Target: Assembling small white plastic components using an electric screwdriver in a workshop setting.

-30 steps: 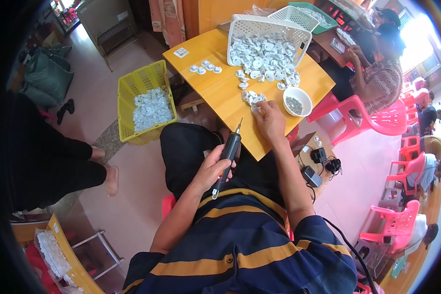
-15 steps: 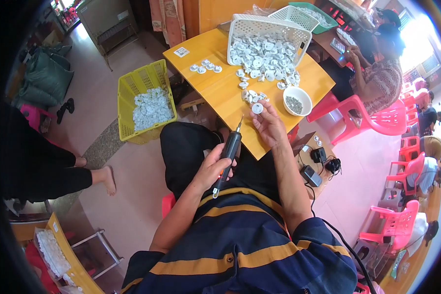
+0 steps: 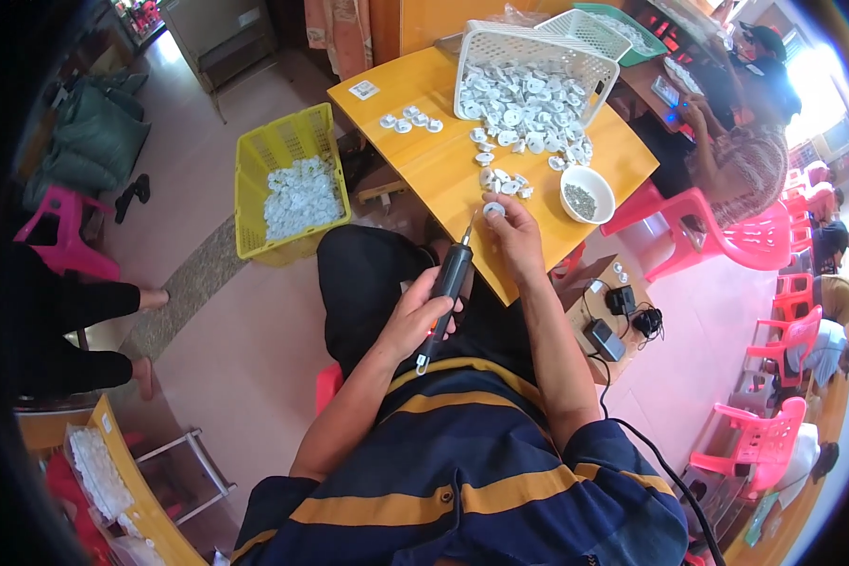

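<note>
My left hand [image 3: 418,316] is wrapped round a black electric screwdriver [image 3: 453,274], whose bit points up and away from me. Just right of the bit, my right hand [image 3: 517,234] pinches a small round white plastic part [image 3: 493,209] above the near part of the yellow table [image 3: 415,160]. Beyond that hand lies a small group of white parts [image 3: 507,182]. A white bowl [image 3: 602,177] of small metal pieces, which look like screws, stands to its right. Farther back, a tipped white basket [image 3: 608,80] spills many white parts onto the table.
On the floor left of the table stands a yellow crate [image 3: 252,193] of white pieces. Several white parts [image 3: 411,122] sit apart at the table's left. Black adapters [image 3: 606,338] with cables lie on a box at right. A co-worker [image 3: 740,170] sits near a pink chair [image 3: 759,243].
The view has shifted slightly, so the table appears farther right. My right hand has drawn the white part a little closer to the screwdriver's tip. Both holds are unchanged.
</note>
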A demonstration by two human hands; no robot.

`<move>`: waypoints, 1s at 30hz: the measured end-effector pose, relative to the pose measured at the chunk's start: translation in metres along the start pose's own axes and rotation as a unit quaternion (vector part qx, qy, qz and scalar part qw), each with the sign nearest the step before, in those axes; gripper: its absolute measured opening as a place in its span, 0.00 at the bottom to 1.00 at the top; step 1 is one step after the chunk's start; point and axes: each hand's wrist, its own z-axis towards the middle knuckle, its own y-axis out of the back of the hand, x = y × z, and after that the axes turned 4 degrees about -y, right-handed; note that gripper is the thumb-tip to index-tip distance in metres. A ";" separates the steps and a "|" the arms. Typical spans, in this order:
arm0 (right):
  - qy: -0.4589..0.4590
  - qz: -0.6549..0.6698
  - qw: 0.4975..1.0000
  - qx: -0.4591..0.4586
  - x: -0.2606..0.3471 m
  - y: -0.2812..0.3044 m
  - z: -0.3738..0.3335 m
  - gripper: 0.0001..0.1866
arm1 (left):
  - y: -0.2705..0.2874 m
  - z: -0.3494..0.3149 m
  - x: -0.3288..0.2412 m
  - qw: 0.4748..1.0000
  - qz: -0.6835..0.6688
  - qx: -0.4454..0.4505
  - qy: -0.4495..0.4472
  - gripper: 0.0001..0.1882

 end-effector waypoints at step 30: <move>0.091 -0.096 0.991 -0.036 -0.018 -0.009 -0.004 0.11 | 0.002 0.003 0.008 0.998 0.059 -0.008 -0.002 0.26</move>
